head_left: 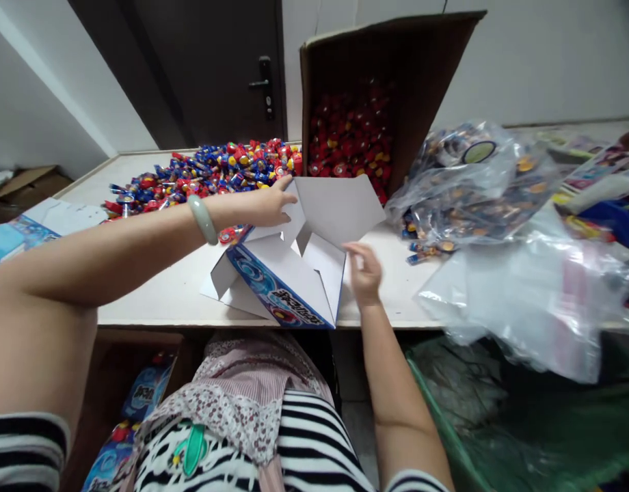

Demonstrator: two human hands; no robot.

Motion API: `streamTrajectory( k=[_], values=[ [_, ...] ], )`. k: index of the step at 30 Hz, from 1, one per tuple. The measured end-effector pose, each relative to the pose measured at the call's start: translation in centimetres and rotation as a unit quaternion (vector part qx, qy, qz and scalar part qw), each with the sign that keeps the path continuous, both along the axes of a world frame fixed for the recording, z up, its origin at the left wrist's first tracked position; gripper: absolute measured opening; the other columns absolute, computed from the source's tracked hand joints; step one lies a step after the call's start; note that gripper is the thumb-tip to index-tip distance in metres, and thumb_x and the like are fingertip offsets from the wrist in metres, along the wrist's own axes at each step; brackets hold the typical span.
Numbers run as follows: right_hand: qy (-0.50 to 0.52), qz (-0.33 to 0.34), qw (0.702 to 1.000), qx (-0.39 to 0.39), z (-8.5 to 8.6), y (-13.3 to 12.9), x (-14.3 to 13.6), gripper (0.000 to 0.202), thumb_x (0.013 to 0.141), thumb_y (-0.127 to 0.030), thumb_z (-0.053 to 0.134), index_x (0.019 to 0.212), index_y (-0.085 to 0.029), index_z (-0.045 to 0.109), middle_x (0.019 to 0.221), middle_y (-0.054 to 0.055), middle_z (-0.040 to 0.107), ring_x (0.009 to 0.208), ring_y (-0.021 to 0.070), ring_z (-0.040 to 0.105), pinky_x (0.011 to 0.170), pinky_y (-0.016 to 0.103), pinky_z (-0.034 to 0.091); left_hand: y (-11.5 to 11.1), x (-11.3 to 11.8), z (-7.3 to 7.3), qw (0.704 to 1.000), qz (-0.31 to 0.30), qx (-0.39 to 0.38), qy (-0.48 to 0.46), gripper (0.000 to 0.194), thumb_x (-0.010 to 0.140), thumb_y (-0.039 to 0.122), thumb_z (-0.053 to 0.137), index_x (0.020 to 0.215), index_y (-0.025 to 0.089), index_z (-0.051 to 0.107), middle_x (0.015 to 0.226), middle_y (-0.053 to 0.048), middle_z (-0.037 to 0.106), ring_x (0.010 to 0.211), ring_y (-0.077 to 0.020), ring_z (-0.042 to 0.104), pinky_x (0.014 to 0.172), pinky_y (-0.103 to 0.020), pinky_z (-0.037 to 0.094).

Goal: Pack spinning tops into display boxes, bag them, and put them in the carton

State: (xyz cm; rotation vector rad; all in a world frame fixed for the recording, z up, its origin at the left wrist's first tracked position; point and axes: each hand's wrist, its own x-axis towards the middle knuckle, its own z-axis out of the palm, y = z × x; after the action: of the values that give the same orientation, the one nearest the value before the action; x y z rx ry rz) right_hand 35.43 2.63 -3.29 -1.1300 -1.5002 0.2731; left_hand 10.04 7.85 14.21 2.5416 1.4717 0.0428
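Note:
A printed cardboard display box (288,290), partly folded, lies at the front edge of the table with its white inside facing up. Its outer side is blue with swirls and dark lettering. My left hand (273,203), with a pale bangle on the wrist, reaches across to the far left panel; its fingers grip that panel near the top. On the right, my right hand (364,273) has bent fingers, with the fingertips at the edge of the box's right wall. That hand is slightly blurred. The lid panel (340,205) stands tilted up at the back.
Behind the box lies a heap of small red and blue wrapped pieces (212,171). A large carton (427,89) on its side holds more red ones. Clear plastic bags (478,191) cover the right side. A green-lined bin (499,410) stands below; cartons with printed boxes (145,389) stand lower left.

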Motion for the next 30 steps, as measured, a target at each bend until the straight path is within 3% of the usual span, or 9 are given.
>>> streamTrajectory(
  k=[3, 8, 10, 13, 17, 20, 22, 26, 30],
  values=[
    [0.142, -0.138, 0.979, -0.057, 3.9, 3.4, 4.6, 0.060, 0.104, -0.035, 0.006, 0.140, -0.012, 0.048, 0.131, 0.019, 0.060, 0.121, 0.0204, 0.058, 0.102, 0.042, 0.048, -0.8, -0.7, 0.4, 0.998, -0.020, -0.003, -0.064, 0.065, 0.085, 0.028, 0.054, 0.149, 0.022, 0.046, 0.170, -0.008, 0.013, 0.148, -0.0308, 0.037, 0.123, -0.036, 0.031],
    [0.005, 0.154, 0.968, -0.198, 8.6, 7.0, 3.0, 0.056, 0.088, -0.035, 0.069, 0.140, -0.022, 0.056, 0.136, 0.009, 0.065, 0.114, 0.0206, 0.065, 0.093, 0.036, 0.056, -0.7, 0.3, -0.5, 0.983, -0.002, 0.014, -0.182, 0.072, 0.084, 0.020, 0.052, 0.154, 0.014, 0.037, 0.159, -0.012, 0.040, 0.150, -0.0265, 0.033, 0.126, -0.035, 0.024],
    [-0.110, 0.211, 0.949, -0.204, 7.8, 6.1, -0.8, 0.080, 0.075, -0.034, 0.083, 0.148, -0.026, 0.050, 0.150, 0.011, 0.053, 0.133, 0.0297, 0.055, 0.108, 0.047, 0.050, -0.3, 0.9, -0.5, 0.974, 0.023, 0.020, -0.223, 0.065, 0.087, 0.024, 0.050, 0.150, 0.011, 0.042, 0.154, -0.013, 0.046, 0.147, -0.0281, 0.037, 0.126, -0.038, 0.027],
    [-0.222, 0.106, 0.956, -0.159, 5.1, 4.1, -5.3, 0.106, 0.075, -0.039, 0.083, 0.162, -0.024, 0.023, 0.164, 0.018, 0.026, 0.151, 0.0407, 0.029, 0.119, 0.060, 0.032, -1.1, 0.2, 0.6, 0.954, 0.041, 0.036, -0.293, 0.058, 0.093, 0.038, 0.049, 0.146, 0.013, 0.048, 0.147, -0.011, 0.053, 0.143, -0.0308, 0.042, 0.123, -0.044, 0.031],
    [-0.244, 0.102, 0.953, -0.150, 2.3, 3.2, -6.1, 0.106, 0.081, -0.042, 0.076, 0.163, -0.029, 0.010, 0.164, 0.017, 0.022, 0.152, 0.0406, 0.025, 0.118, 0.063, 0.031, -8.0, -4.8, 0.6, 0.913, 0.034, 0.084, -0.397, 0.050, 0.095, 0.052, 0.046, 0.144, 0.038, 0.049, 0.140, 0.002, 0.060, 0.133, -0.0278, 0.052, 0.115, -0.048, 0.041],
    [-0.225, 0.123, 0.954, -0.156, 1.3, 3.5, -5.4, 0.106, 0.082, -0.040, 0.075, 0.164, -0.025, 0.008, 0.162, 0.019, 0.025, 0.152, 0.0372, 0.027, 0.121, 0.060, 0.029, -14.4, -9.8, -4.4, 0.882, 0.086, 0.106, -0.452, 0.028, 0.092, 0.053, 0.048, 0.116, 0.060, 0.063, 0.110, 0.013, 0.072, 0.123, -0.0278, 0.059, 0.105, -0.055, 0.047],
    [-0.212, 0.117, 0.960, -0.143, 1.2, 3.5, -5.5, 0.104, 0.083, -0.041, 0.074, 0.163, -0.021, 0.011, 0.162, 0.020, 0.026, 0.152, 0.0353, 0.027, 0.123, 0.057, 0.027, -16.0, -12.1, -9.6, 0.830, 0.198, 0.082, -0.515, 0.006, 0.083, 0.048, 0.065, 0.087, 0.049, 0.069, 0.088, 0.011, 0.071, 0.109, -0.0285, 0.063, 0.102, -0.056, 0.047],
    [-0.208, 0.072, 0.969, -0.115, 1.7, 3.5, -7.5, 0.106, 0.082, -0.051, 0.074, 0.162, -0.015, 0.014, 0.164, 0.022, 0.022, 0.154, 0.0362, 0.020, 0.125, 0.056, 0.023, -12.0, -12.3, -17.6, 0.757, 0.263, -0.033, -0.598, 0.043, 0.065, 0.051, 0.080, 0.096, 0.027, 0.065, 0.102, -0.001, 0.073, 0.108, -0.0301, 0.064, 0.101, -0.052, 0.050],
    [-0.218, 0.033, 0.966, -0.132, 2.0, 3.8, -10.0, 0.114, 0.079, -0.060, 0.075, 0.162, -0.016, 0.010, 0.164, 0.023, 0.021, 0.150, 0.0441, 0.024, 0.119, 0.065, 0.028, -6.5, -10.1, -19.0, 0.697, 0.185, -0.117, -0.683, 0.052, 0.057, 0.057, 0.081, 0.096, 0.027, 0.066, 0.100, -0.002, 0.074, 0.114, -0.0306, 0.063, 0.098, -0.046, 0.054]
  ],
)
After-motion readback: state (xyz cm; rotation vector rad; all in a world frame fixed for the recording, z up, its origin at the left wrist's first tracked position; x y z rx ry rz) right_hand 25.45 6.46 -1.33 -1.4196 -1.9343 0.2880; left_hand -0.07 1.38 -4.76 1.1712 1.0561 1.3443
